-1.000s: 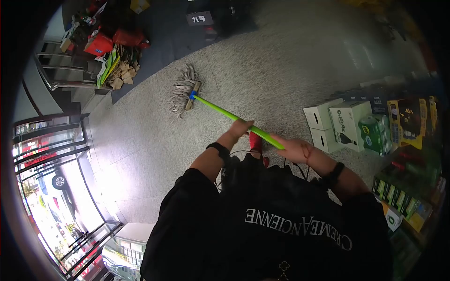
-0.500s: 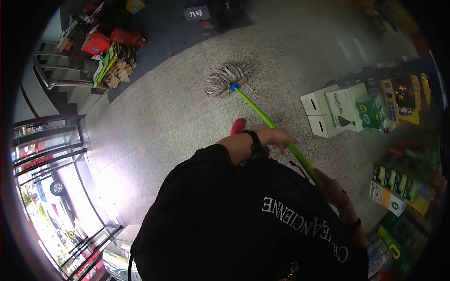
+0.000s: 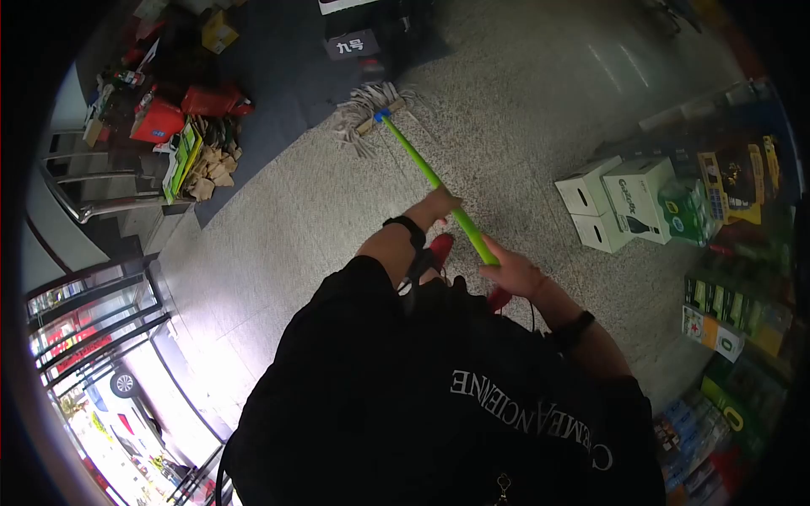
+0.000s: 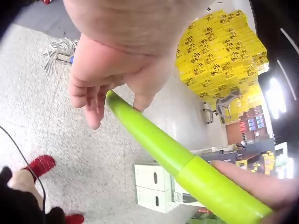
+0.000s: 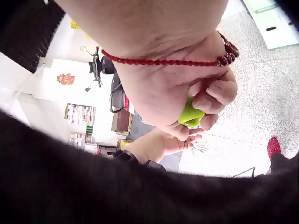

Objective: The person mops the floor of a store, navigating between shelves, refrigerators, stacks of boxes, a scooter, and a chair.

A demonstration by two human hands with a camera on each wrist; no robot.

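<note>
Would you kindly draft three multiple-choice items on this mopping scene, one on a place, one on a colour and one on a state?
1. Where does the mop head lie?
A. on the speckled floor by the edge of the dark mat
B. on the white boxes
C. between the red shoes

2. What colour is the mop handle?
A. red
B. bright green
C. white

3. How do the hands hold the handle?
A. only the left hand grips it
B. neither touches it
C. both grip it, the left hand farther down than the right

Answers:
1 A, as the strings spread on the floor beside the dark mat.
2 B, as the head and wrist views both show green.
3 C, as the left hand holds lower and the right hand holds the top end.
</note>
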